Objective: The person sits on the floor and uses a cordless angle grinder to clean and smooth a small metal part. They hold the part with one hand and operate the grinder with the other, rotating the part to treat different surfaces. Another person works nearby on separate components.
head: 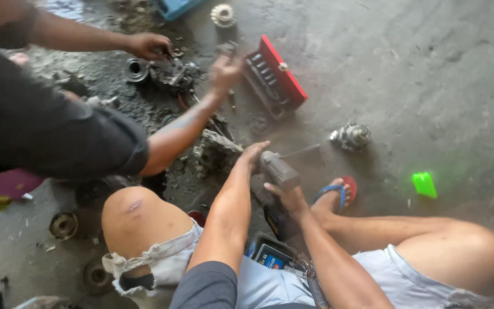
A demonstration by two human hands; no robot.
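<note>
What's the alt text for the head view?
Seated on a concrete floor, a person grips a power tool with the right hand, left hand at its front. A co-worker's hands work on greasy parts beside a red socket case.

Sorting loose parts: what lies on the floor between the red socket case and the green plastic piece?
A small grey metal mechanical part, seen in the head view, between the red socket case and green piece.

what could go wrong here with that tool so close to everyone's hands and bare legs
1. The power tool, gripped by the left hand and right hand, points its long bit out over the floor; a slip could send it toward the sandalled foot.
2. A co-worker's hand reaches over the greasy engine parts close by, so the two could collide.
3. The bare knee sits beside sharp metal scraps.
</note>
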